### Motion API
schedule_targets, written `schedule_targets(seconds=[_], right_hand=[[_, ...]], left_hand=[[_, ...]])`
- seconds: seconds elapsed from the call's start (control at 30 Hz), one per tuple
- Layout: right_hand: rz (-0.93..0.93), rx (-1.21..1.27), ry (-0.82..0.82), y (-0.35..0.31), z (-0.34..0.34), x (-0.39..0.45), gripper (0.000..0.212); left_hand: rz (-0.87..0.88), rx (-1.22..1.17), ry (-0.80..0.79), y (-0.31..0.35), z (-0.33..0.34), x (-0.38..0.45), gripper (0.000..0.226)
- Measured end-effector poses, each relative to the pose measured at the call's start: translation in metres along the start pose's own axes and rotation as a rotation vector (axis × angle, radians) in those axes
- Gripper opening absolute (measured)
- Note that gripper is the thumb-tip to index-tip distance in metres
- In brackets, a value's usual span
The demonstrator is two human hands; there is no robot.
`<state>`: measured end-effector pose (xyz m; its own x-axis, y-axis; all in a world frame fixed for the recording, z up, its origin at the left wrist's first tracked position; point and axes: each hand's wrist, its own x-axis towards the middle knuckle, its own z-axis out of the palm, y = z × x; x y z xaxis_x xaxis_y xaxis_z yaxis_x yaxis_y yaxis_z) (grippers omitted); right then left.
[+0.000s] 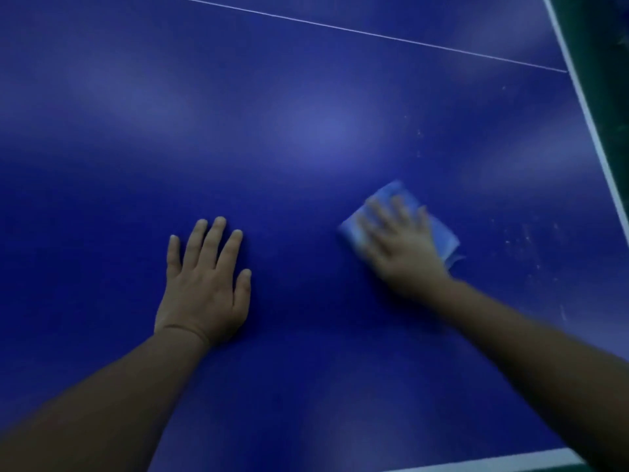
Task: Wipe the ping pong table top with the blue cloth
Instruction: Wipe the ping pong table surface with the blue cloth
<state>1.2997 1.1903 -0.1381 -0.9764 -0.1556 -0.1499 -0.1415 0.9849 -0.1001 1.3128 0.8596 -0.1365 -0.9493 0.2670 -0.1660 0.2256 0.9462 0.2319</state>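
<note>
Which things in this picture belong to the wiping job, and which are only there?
For the job:
- cloth, under the right hand
- table top, with pale specks near its right edge
- left hand, flat on the table top

Only there:
- white lines
- dark floor past the edge

Two bare forearms reach over the surface (306, 131), without sleeves. The left hand (204, 284) and the right hand (401, 247) wear no glove, ring or watch. The right hand looks blurred, the left one sharp.
</note>
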Motion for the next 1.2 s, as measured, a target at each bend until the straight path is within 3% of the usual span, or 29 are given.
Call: schedule_targets(seconds=[0.1, 0.17, 0.23, 0.3, 0.37, 0.4, 0.5, 0.6, 0.67, 0.77, 0.83, 0.9, 0.97, 1.03, 1.1, 1.13, 1.2], right_hand=[[0.613, 0.137, 0.043, 0.064, -0.025, 0.042, 0.057], [0.773, 0.178, 0.098, 0.046, -0.022, 0.047, 0.056], [0.529, 0.069, 0.096, -0.006, -0.005, 0.039, 0.056], [0.076, 0.032, 0.017, -0.052, 0.009, 0.019, 0.054], [-0.131, 0.010, -0.032, -0.038, 0.005, 0.025, 0.055], [-0.063, -0.014, -0.030, -0.014, -0.002, 0.036, 0.056], [0.373, 0.030, -0.007, 0.056, -0.016, 0.049, 0.056], [0.555, 0.141, 0.072, 0.047, -0.012, 0.029, 0.059], [0.455, 0.079, 0.061, 0.001, -0.003, 0.028, 0.061], [0.002, 0.086, 0.031, -0.070, 0.005, 0.065, 0.055], [-0.191, 0.086, 0.020, -0.078, -0.002, 0.104, 0.055], [-0.137, -0.031, 0.028, -0.037, -0.014, 0.142, 0.062], [0.125, -0.062, 0.053, 0.033, -0.026, 0.167, 0.060], [0.453, 0.084, 0.103, 0.098, -0.043, 0.176, 0.055], [0.652, 0.200, 0.113, 0.108, -0.049, 0.176, 0.055], [0.637, 0.163, 0.113, 0.090, -0.044, 0.173, 0.055], [0.313, 0.054, 0.101, 0.030, -0.025, 0.161, 0.054]], left_hand=[[-0.010, 0.011, -0.016, 0.002, -0.002, 0.001, 0.072], [-0.015, 0.013, -0.023, 0.004, -0.004, 0.001, 0.073], [-0.020, 0.016, -0.027, 0.005, -0.005, 0.001, 0.073], [-0.021, 0.018, -0.022, 0.005, -0.006, 0.001, 0.073], [-0.021, 0.013, -0.017, 0.005, -0.005, 0.001, 0.072], [-0.024, 0.014, -0.014, 0.005, -0.005, 0.001, 0.072], [-0.031, 0.010, 0.000, 0.005, -0.004, 0.000, 0.070], [-0.029, 0.011, 0.010, 0.005, -0.004, 0.000, 0.067], [-0.033, 0.011, 0.007, 0.006, -0.004, 0.000, 0.066], [-0.037, 0.006, 0.013, 0.006, -0.004, 0.001, 0.065], [-0.034, 0.004, 0.026, 0.007, -0.003, 0.001, 0.064], [-0.033, 0.000, 0.039, 0.007, -0.001, 0.002, 0.063], [-0.042, -0.011, 0.043, 0.008, -0.002, 0.003, 0.063], [-0.048, -0.027, 0.053, 0.011, -0.004, 0.003, 0.064], [-0.053, -0.048, 0.074, 0.013, -0.007, 0.004, 0.064], [-0.062, -0.058, 0.094, 0.015, -0.008, 0.007, 0.064], [-0.100, -0.074, 0.148, 0.018, -0.011, 0.018, 0.063]])
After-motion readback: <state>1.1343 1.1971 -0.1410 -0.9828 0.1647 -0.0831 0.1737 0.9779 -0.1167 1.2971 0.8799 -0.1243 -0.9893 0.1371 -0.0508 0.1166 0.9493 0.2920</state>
